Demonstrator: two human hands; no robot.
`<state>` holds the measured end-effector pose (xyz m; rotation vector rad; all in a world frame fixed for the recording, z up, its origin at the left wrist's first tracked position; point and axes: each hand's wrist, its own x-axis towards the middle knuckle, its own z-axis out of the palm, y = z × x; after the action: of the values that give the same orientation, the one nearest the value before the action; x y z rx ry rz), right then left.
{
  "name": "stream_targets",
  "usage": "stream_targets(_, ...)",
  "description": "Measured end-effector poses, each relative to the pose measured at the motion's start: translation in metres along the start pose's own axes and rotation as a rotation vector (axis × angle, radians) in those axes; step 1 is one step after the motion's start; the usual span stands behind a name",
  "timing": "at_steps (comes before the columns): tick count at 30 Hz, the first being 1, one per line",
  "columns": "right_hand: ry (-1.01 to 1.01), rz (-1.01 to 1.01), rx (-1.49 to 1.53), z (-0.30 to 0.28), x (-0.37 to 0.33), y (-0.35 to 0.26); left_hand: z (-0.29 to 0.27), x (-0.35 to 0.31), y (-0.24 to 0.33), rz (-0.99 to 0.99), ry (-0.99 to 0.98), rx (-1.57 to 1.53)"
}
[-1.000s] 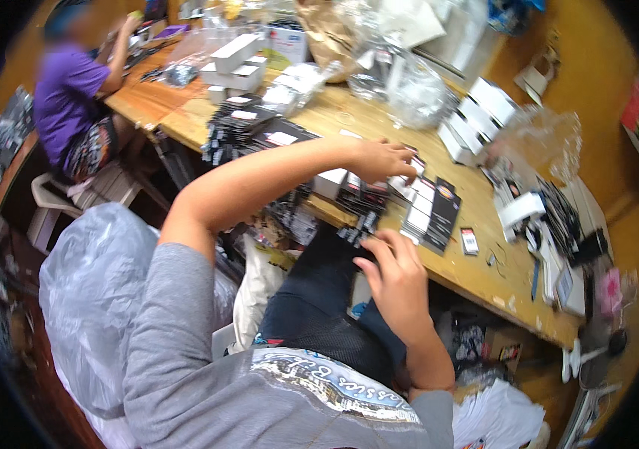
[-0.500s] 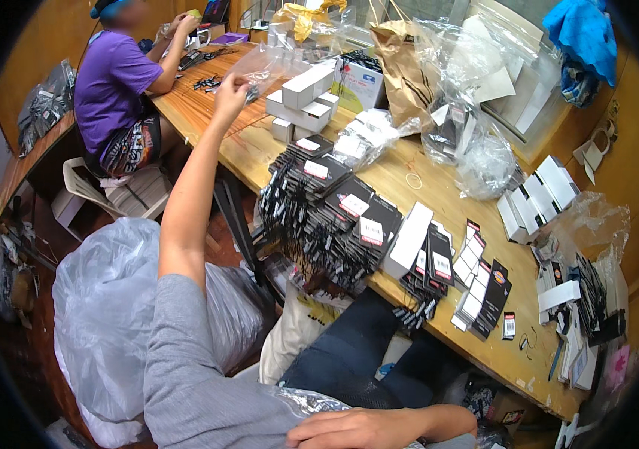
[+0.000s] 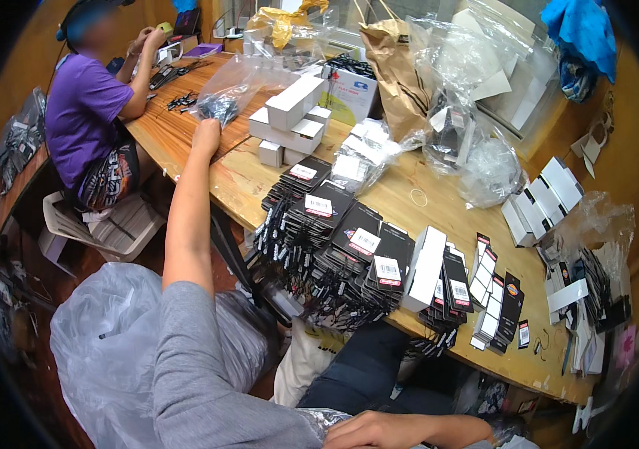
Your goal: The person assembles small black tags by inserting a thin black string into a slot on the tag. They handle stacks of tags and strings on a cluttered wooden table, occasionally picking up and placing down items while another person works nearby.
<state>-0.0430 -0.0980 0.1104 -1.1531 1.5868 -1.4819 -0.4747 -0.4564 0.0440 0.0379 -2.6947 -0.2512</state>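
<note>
My left arm stretches forward over the table, and my left hand [image 3: 206, 137] is closed at the near end of a clear plastic bag [image 3: 222, 93] holding small dark pieces. Its fingertips are mostly hidden. At the lower edge my right hand [image 3: 368, 431] lies flat across my lap, fingers extended, beside crinkled clear plastic [image 3: 324, 423]. Stacks of black cards with dark strings [image 3: 330, 247] hang over the table's near edge between my arms. A white open box [image 3: 426, 266] stands right of them.
White boxes [image 3: 289, 123] are piled beside the bag. A brown paper bag [image 3: 390, 82] and plastic-wrapped bundles line the back. A person in purple [image 3: 83, 112] works at far left. A big translucent sack [image 3: 106, 337] stands left of my arm. More white boxes [image 3: 544, 198] sit at right.
My left hand has come down and nearer, and the plastic bag now extends farther toward it. The whole view has shifted slightly. My right hand still rests on my lap.
</note>
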Motion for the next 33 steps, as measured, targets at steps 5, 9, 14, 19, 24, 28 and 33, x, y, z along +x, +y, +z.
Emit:
stream_targets(5, -0.082, 0.03, -0.054, -0.005, 0.004, 0.003, -0.019, -0.007, -0.008, -0.076, -0.036, 0.058)
stream_targets(9, 0.146, -0.217, -0.073, 0.008, 0.02, 0.001, -0.002, -0.012, -0.013, 0.145, 0.125, -0.092)
stream_targets(14, 0.058, -0.124, -0.056, 0.005, 0.021, 0.001, 0.004, -0.006, 0.007, -0.016, -0.06, 0.032)
stream_targets(19, -0.019, -0.101, -0.134, -0.001, 0.011, -0.002, -0.011, -0.017, 0.008, 0.01, 0.056, -0.1)
stream_targets(24, -0.184, -0.111, -0.212, -0.009, 0.008, -0.007, -0.019, -0.013, 0.021, -0.035, -0.02, 0.035)
stream_targets(28, 0.094, -0.277, -0.174, 0.009, 0.017, 0.003, -0.017, -0.016, 0.017, -0.104, 0.039, 0.05)
stream_targets(33, 0.057, -0.356, -0.046, 0.014, 0.031, -0.001, -0.059, -0.044, -0.016, -0.062, -0.085, 0.407)
